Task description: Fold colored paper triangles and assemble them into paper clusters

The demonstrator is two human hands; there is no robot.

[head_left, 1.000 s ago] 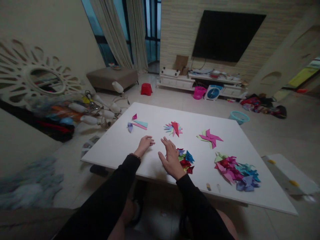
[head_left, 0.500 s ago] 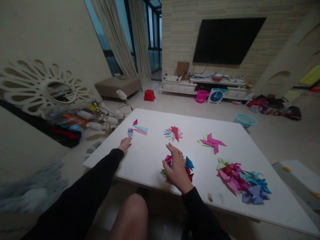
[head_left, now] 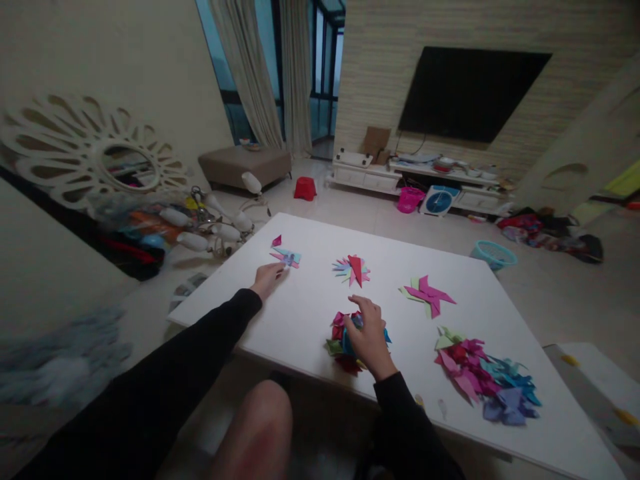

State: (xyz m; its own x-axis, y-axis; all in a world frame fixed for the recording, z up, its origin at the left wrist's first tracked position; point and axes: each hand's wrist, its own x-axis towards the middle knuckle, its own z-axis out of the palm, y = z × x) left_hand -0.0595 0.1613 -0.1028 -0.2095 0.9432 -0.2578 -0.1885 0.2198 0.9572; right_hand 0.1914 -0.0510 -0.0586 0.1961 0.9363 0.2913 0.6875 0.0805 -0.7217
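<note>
My left hand (head_left: 270, 279) reaches to the left part of the white table (head_left: 295, 320), its fingertips pinched at a small purple origami piece (head_left: 289, 259). That piece lies over the light blue and pink folded paper strips (head_left: 295, 264). Just behind them is a small magenta folded paper (head_left: 277, 241). Above a pile of shiny coloured origami (head_left: 341, 343) hovers my right hand (head_left: 369, 333), thumb and fingers curved apart with nothing visible between them. It hides part of the pile.
Mid-table lies a multicoloured paper fan shape (head_left: 351, 270) topped with red. Farther right are a pink and green paper pinwheel (head_left: 427, 295) and a large heap of origami (head_left: 480, 373). Beyond the table stand a blue basket (head_left: 494, 253) and a red stool (head_left: 305, 189).
My left hand has moved right with the purple origami piece, which now overlaps the paper strips. My right hand has shifted slightly right over the pile. The camera view has turned a little.
</note>
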